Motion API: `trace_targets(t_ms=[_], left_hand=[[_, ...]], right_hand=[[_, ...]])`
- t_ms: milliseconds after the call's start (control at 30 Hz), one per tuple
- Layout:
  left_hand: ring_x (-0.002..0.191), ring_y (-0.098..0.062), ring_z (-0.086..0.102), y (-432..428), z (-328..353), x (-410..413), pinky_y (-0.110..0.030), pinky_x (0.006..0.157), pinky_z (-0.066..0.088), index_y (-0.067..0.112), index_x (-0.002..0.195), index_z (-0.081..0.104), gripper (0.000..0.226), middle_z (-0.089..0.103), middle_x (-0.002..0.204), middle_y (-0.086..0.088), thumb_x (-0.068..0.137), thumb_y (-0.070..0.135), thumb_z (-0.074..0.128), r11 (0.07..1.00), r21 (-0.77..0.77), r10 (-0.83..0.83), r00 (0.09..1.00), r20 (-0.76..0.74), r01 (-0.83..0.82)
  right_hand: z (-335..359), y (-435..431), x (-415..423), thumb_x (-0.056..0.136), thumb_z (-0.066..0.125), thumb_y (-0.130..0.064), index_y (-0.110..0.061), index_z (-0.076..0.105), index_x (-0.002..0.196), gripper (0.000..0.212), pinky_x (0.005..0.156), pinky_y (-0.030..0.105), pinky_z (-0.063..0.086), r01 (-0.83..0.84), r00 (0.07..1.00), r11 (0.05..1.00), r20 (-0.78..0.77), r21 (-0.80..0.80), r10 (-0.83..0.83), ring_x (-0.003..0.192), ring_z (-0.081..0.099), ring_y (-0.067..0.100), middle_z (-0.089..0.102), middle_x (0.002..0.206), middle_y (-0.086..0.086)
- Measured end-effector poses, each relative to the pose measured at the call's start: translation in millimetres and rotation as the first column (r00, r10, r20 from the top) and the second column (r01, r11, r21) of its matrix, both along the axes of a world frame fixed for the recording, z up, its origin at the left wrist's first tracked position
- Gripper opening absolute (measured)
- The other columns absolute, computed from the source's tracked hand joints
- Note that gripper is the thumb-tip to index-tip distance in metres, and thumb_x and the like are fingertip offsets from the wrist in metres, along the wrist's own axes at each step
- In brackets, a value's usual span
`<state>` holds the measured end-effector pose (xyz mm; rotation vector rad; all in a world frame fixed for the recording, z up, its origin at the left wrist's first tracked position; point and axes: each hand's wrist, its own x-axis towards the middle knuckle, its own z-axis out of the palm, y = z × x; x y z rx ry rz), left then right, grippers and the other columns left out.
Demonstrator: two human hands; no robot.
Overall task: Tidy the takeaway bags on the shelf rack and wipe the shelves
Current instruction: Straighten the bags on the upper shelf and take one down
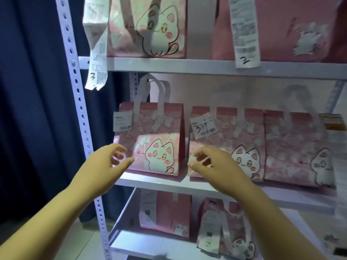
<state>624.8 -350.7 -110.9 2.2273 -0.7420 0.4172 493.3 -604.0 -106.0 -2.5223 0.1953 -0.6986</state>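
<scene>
Takeaway bags [293, 147] of glossy pink material, each printed with a white cartoon cat, stand on the white metal shelf rack [80, 102] in the head view, the only view there is. The rack has perforated uprights and flat boards.

On the middle shelf [159, 182] three bags stand upright in a row. The left-hand bag [155, 128] has pale looped handles and a small white label [122, 121] at its top left corner. The middle bag [227, 128] stands just beside it with a narrow gap between them and carries a white tag [203, 126] with handwritten digits. The right-hand bag [281, 156] touches the middle one and is blurred.

On the top shelf [187, 66] stand two more pink bags. A long white receipt [96, 53] marked 3 hangs past the shelf edge at the left, and a second receipt [245, 34] marked 2 hangs over the shelf edge further right. Two more bags, one set further back [172, 212] and one nearer the front [221, 233], sit on the bottom shelf [131, 243].

The left hand [107, 162] is raised before the lower left corner of the left-hand bag, fingers loosely curled and apart, holding nothing; whether the thumb tip touches the bag cannot be told. The right hand [212, 164] is raised before the gap between the left-hand and middle bags, fingers likewise loosely bent, with nothing plainly held.

A dark blue curtain [33, 91] hangs left of the rack.
</scene>
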Motion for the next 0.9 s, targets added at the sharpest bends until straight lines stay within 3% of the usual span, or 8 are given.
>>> trace_targets(t_ms=[200,367,467,600,667,767,800,900], left_hand=[[0.079,0.006,0.056,18.2,-23.5,43.8,-0.012,0.059,0.040,0.034,0.101,0.057,0.029,0.061,0.091,0.016,0.079,0.052,0.063,0.992,-0.013,0.128,0.991,-0.044,-0.128],[0.084,-0.002,0.054,24.9,-47.6,72.6,-0.015,0.065,0.038,0.026,0.111,0.058,0.038,0.057,0.099,0.012,0.080,0.049,0.061,0.986,-0.005,0.166,0.985,-0.038,-0.167],[0.096,-0.010,0.054,20.8,-57.4,87.2,-0.023,0.076,0.038,0.021,0.121,0.055,0.045,0.054,0.106,0.010,0.083,0.044,0.062,0.990,-0.002,0.141,0.988,-0.065,-0.141],[0.101,-0.001,0.048,9.9,-60.8,113.2,-0.022,0.081,0.036,0.019,0.129,0.046,0.053,0.048,0.124,0.012,0.084,0.044,0.059,0.998,-0.005,0.054,0.995,-0.088,-0.055],[0.111,-0.009,0.049,3.1,-61.8,126.7,-0.023,0.085,0.037,0.016,0.134,0.040,0.059,0.048,0.135,0.000,0.085,0.045,0.057,0.999,0.026,0.050,0.992,-0.118,-0.047],[0.129,-0.020,0.040,-6.3,-62.1,140.6,-0.033,0.099,0.036,0.014,0.146,0.020,0.076,0.032,0.149,-0.004,0.086,0.043,0.058,0.999,0.032,0.050,0.979,-0.196,-0.044],[0.126,-0.022,0.044,-9.0,-62.0,143.9,-0.035,0.097,0.039,0.014,0.145,0.020,0.076,0.034,0.147,-0.006,0.086,0.042,0.058,0.999,0.023,0.032,0.976,-0.216,-0.028],[0.091,-0.010,0.055,-13.4,-63.2,147.7,-0.028,0.068,0.042,0.018,0.132,0.037,0.058,0.056,0.119,-0.003,0.083,0.039,0.060,0.999,-0.025,-0.044,0.976,-0.212,0.039]], right_hand=[[-32.9,8.2,55.9,0.083,0.061,-0.045,-0.028,0.059,0.107,0.029,0.074,0.036,0.054,0.054,0.997,0.996,0.046,0.074,-0.058,0.087,0.057,0.007,0.059,0.101,-0.011],[-54.4,14.6,81.7,0.083,0.062,-0.041,-0.025,0.054,0.117,0.038,0.074,0.025,0.045,0.151,0.981,0.984,0.105,0.091,-0.160,0.089,0.053,0.007,0.050,0.104,-0.014],[-61.9,21.4,87.9,0.083,0.063,-0.039,-0.021,0.048,0.128,0.051,0.081,0.028,0.044,0.221,0.969,0.966,0.087,0.131,-0.233,0.095,0.050,0.008,0.045,0.113,-0.010],[-64.9,31.3,95.6,0.082,0.063,-0.040,-0.020,0.039,0.136,0.062,0.090,0.036,0.045,0.313,0.948,0.940,0.013,0.138,-0.318,0.104,0.052,0.016,0.046,0.126,-0.001],[-64.5,34.6,98.7,0.082,0.063,-0.041,-0.019,0.036,0.139,0.066,0.092,0.038,0.044,0.345,0.938,0.929,-0.010,0.132,-0.346,0.108,0.052,0.018,0.045,0.130,0.001],[-64.5,37.5,101.1,0.083,0.063,-0.042,-0.019,0.033,0.142,0.070,0.091,0.036,0.043,0.377,0.926,0.916,-0.041,0.137,-0.375,0.109,0.051,0.016,0.045,0.133,0.000],[-64.4,38.4,102.0,0.083,0.063,-0.042,-0.020,0.033,0.142,0.070,0.088,0.033,0.044,0.377,0.926,0.915,-0.050,0.142,-0.374,0.105,0.051,0.014,0.047,0.130,-0.001],[-63.9,40.7,103.7,0.082,0.064,-0.041,-0.028,0.046,0.130,0.053,0.068,0.021,0.041,0.346,0.938,0.921,-0.066,0.178,-0.340,0.079,0.053,0.001,0.054,0.104,-0.009]])
